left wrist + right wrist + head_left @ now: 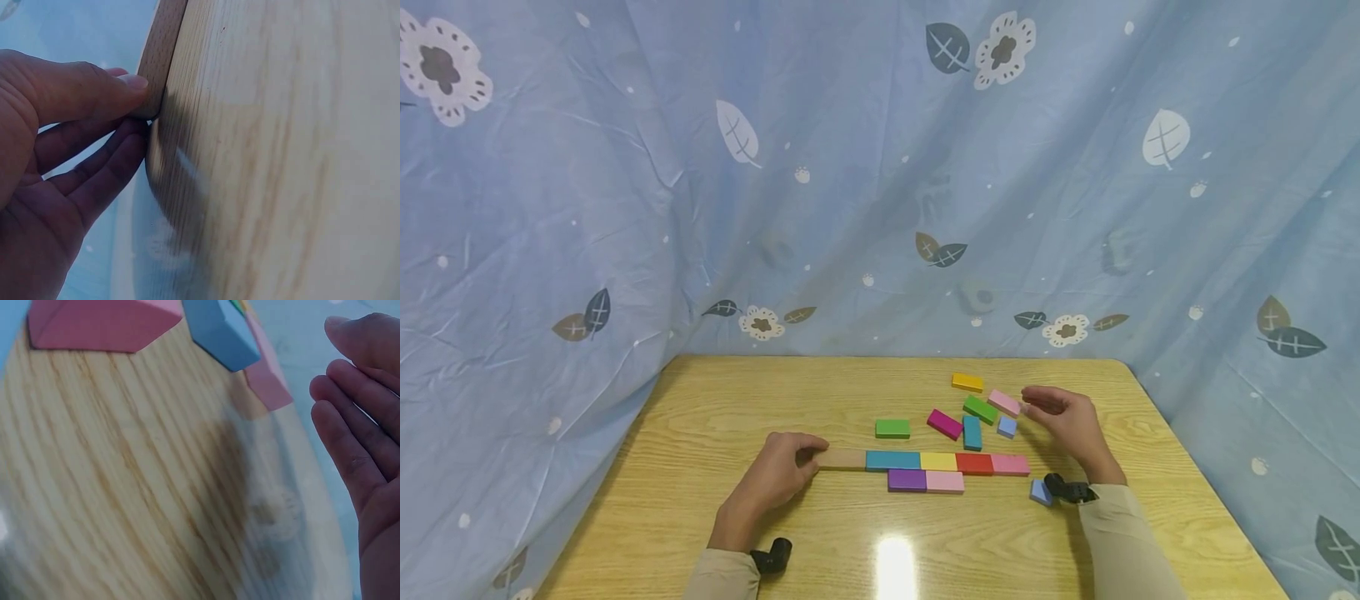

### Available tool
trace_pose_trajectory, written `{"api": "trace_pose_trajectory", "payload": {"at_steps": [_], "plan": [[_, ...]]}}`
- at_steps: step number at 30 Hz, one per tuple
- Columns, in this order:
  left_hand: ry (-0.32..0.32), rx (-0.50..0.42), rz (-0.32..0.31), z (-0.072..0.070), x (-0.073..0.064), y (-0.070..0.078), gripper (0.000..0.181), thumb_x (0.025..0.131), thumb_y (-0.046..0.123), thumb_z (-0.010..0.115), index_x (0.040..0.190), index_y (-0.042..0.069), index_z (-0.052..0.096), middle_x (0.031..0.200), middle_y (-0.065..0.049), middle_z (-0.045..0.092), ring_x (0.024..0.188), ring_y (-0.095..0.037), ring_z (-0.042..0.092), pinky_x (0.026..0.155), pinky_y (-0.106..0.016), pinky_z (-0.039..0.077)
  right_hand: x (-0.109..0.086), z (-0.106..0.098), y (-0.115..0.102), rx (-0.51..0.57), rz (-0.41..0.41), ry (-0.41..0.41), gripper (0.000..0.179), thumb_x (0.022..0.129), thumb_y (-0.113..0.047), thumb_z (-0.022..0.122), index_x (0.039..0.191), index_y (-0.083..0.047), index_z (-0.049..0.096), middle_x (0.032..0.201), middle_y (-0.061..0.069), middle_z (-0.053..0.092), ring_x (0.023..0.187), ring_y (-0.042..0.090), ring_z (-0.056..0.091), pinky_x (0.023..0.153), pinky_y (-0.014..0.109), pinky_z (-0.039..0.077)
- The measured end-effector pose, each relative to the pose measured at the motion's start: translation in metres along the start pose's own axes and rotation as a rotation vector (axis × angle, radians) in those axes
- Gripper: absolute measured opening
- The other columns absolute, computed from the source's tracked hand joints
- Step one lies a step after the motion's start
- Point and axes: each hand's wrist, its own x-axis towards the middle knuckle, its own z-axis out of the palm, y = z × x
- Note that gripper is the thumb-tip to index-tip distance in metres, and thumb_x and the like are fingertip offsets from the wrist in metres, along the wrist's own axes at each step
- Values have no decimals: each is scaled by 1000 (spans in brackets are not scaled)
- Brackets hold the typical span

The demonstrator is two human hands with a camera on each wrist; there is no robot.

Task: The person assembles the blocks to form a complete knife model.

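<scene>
My left hand (777, 473) pinches the left end of a plain wood block (842, 459). In the left wrist view the thumb lies on the side of this block (162, 53), fingertips below its end. That block begins a row, followed by a blue block (892, 461), a yellow block (937, 462), a red block (974, 464) and a pink block (1011, 465). Below the row lie a purple block (907, 481) and a light pink block (944, 482), end to end. My right hand (1071, 425), empty and loosely curved, hovers beside another light pink block (1003, 402).
Behind the row lie a green block (892, 429), a magenta block (944, 424), an upright-lying blue block (972, 433), another green block (981, 409), an orange block (967, 382) and a small periwinkle block (1007, 427). Another periwinkle block (1040, 492) sits by my right wrist. A patterned curtain (865, 208) borders the table.
</scene>
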Motion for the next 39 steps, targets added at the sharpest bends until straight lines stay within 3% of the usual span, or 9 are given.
{"api": "trace_pose_trajectory", "payload": {"at_steps": [4,7,12,18,26,39], "plan": [[-2,-4,-12,1,0,-1,30,93,-3,83,118,13,84,115,0,82,112,-23,74,106,-52,59,5,3,3,8,33,-15,44,101,-23,82,139,-1,73,133,22,77,107,-6,73,88,9,57],[-1,-6,-19,0,0,-1,30,92,-2,83,118,14,84,114,1,82,111,-22,72,110,-55,54,8,5,5,18,51,-12,44,101,-22,82,139,0,73,134,22,76,110,-2,74,89,7,56],[-4,2,-6,0,0,-1,30,93,-2,82,119,14,84,116,0,82,110,-21,74,103,-49,60,12,7,9,23,66,-26,45,101,-19,82,140,1,72,135,22,76,117,17,78,90,7,55],[-12,-6,17,0,1,-1,30,94,-3,81,121,11,83,118,-3,81,108,-20,76,92,-38,65,13,9,12,0,88,-47,43,100,-15,82,139,0,72,134,21,77,117,19,78,90,6,54],[-6,7,11,-1,1,-1,30,93,-3,82,119,12,84,116,-2,81,108,-20,75,93,-41,64,12,13,9,-20,79,-34,39,99,-8,82,135,2,74,132,24,77,123,42,74,87,4,52],[3,15,26,-1,0,-1,30,93,-4,82,118,12,84,116,-3,82,109,-24,76,93,-43,65,12,14,17,-45,76,-19,37,99,-8,82,135,0,75,133,22,77,126,42,74,88,3,52]]}}
